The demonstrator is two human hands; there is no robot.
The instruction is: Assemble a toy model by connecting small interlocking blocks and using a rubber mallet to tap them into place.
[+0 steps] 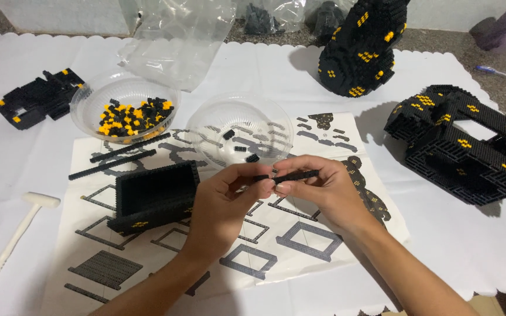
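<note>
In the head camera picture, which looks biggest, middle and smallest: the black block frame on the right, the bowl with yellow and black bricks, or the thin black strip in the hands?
1. Black block frame: largest.
2. Bowl of bricks: middle.
3. Thin black strip: smallest, though it is nearest the camera.

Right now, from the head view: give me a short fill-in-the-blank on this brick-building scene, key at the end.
1. Both hands, left hand and right hand, pinch a thin black brick strip with their ____.
2. The clear plastic bowl on the left holds black and ____ bricks.
3. The white plastic hammer lies at the person's ____ side.

Missing words: fingers; yellow; left
</note>
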